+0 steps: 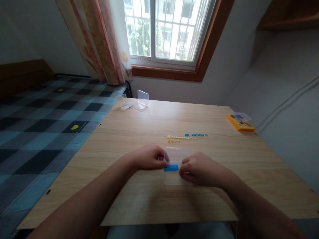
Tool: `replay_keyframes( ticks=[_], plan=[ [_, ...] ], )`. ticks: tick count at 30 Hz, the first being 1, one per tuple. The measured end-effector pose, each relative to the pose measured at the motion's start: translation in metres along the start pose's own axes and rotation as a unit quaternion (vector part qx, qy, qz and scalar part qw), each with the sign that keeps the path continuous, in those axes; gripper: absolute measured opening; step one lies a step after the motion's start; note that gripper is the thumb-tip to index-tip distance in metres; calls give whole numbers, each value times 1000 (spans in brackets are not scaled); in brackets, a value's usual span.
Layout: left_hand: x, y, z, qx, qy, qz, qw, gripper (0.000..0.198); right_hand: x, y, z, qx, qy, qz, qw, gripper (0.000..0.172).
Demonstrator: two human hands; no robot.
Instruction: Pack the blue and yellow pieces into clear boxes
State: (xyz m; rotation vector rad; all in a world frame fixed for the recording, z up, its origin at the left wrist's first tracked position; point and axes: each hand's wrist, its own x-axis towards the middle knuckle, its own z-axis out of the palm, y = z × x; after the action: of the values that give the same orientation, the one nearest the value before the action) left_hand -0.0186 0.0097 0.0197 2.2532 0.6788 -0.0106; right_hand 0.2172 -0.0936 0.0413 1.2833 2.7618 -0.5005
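A flat clear plastic case lies on the table in front of me, with a strip of blue pieces in its left part. At its left edge, my left hand is closed on the case, the thumb near the blue strip. My right hand is over the right side of the case with its fingers curled together. Whatever its fingertips hold, if anything, is hidden. Just beyond the case are rows of small cream pieces, yellow pieces and blue pieces.
Two open clear plastic boxes stand at the table's far left corner. An orange box with a clear item on it sits at the right edge. A bed with a checked cover adjoins the wooden table on the left.
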Motion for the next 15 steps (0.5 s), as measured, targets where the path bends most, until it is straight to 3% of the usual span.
replay_keyframes(
  ticks=[7,15],
  plan=[
    [0,-2,1,-3,1,2,1000,28,1,-3,2,-7,14,43,999,19],
    [-1,3,-1,-4,-4,-2,1000,28,-5,4,0,6,36,24,999,18]
  ],
)
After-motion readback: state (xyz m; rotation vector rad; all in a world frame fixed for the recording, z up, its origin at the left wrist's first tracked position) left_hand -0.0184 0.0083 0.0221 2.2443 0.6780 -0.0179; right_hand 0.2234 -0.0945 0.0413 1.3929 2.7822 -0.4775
